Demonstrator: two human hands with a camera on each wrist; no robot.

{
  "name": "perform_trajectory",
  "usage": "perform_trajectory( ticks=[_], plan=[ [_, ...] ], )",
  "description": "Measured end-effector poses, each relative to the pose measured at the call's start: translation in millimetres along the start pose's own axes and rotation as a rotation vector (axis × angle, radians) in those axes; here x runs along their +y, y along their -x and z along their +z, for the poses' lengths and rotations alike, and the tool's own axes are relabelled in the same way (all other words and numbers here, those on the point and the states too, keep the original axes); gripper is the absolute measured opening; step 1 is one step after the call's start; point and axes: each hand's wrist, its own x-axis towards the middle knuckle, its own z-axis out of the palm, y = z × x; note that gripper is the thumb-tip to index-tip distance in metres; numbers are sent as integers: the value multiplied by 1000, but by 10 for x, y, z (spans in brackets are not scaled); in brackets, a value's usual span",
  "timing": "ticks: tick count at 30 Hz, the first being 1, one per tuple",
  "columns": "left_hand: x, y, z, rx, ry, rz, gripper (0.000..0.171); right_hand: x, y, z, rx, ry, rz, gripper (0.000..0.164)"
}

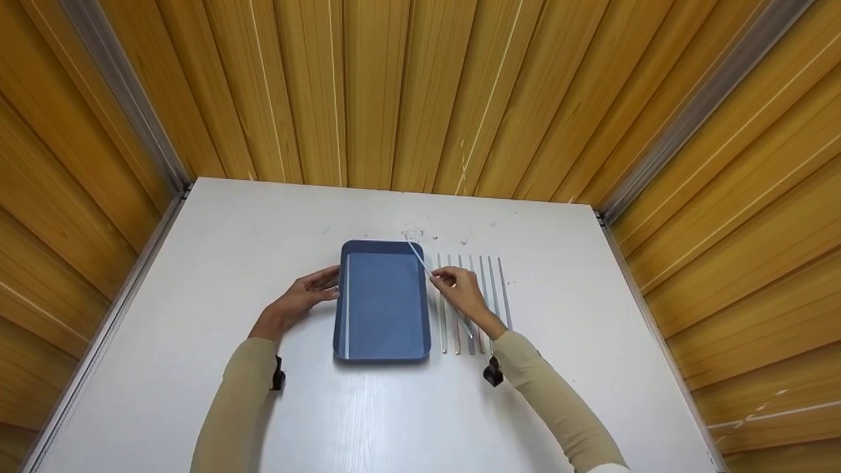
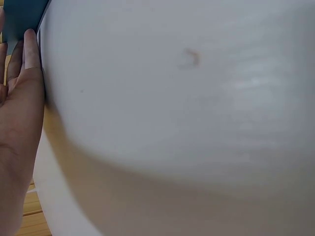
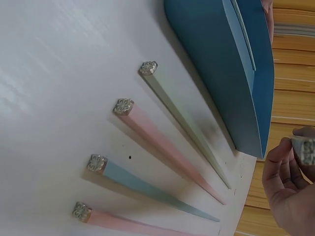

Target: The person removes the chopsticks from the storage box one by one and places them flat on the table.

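A blue rectangular tray (image 1: 387, 302) lies on the white table, with one pale chopstick (image 1: 347, 309) along the left side of its floor. My left hand (image 1: 303, 295) rests against the tray's left wall, fingers fairly straight. Between thumb and fingers, my right hand (image 1: 462, 289) pinches a light chopstick (image 1: 418, 256), whose thin tip slants over the tray's upper right corner. Its silver-capped end (image 3: 307, 151) points back toward the wrist. Beneath and right of that hand lies a row of several chopsticks; the right wrist view shows green (image 3: 184, 125), pink (image 3: 162, 145) and blue (image 3: 147, 189) ones with patterned silver ends.
Wood-patterned panels (image 1: 374, 98) enclose the white table (image 1: 197, 394) at the back and sides. Small dark marks (image 1: 464, 242) dot the table beyond the tray and the chopstick row. Metal rails (image 1: 125, 85) run along the panel corners.
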Motion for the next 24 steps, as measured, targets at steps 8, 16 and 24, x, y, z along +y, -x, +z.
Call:
perform_trajectory(
  ticks=[8, 16, 24],
  plan=[
    [-3, -5, -4, 6, -9, -7, 73, 138, 98, -131, 40, 19, 29, 15],
    [-11, 38, -33, -26, -2, -3, 73, 234, 198, -330, 52, 23, 107, 16],
    [-3, 8, -30, -21, 0, -14, 75, 372, 286, -607, 119, 84, 123, 15]
  ],
)
